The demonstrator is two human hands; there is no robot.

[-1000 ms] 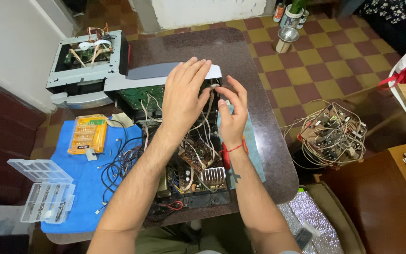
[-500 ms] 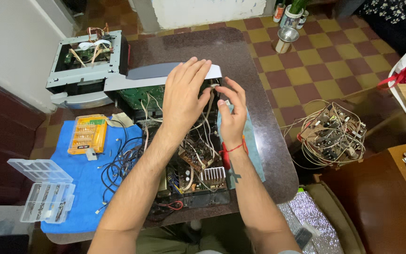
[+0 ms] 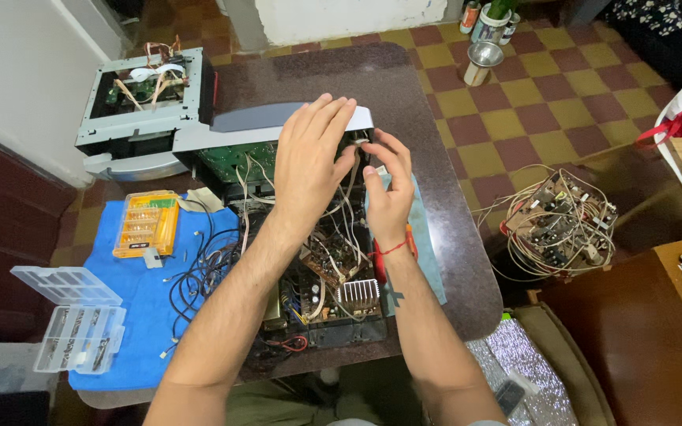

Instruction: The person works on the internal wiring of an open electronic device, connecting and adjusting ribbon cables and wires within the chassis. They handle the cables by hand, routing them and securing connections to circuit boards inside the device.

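Left hand (image 3: 309,162): open, fingers flat on the grey panel (image 3: 278,117), steadying it.
Right hand (image 3: 388,193): pinching a small connector (image 3: 359,143) above the open chassis (image 3: 317,276).
Worktop (image 3: 404,95): screwdriver kit (image 3: 145,223) parked near, on the blue mat (image 3: 120,331).

Head camera looks steeply down, close above the table (image 3: 436,237).

An orange bit case (image 3: 145,223) and clear organiser box (image 3: 69,317) lie on a blue mat (image 3: 144,315).
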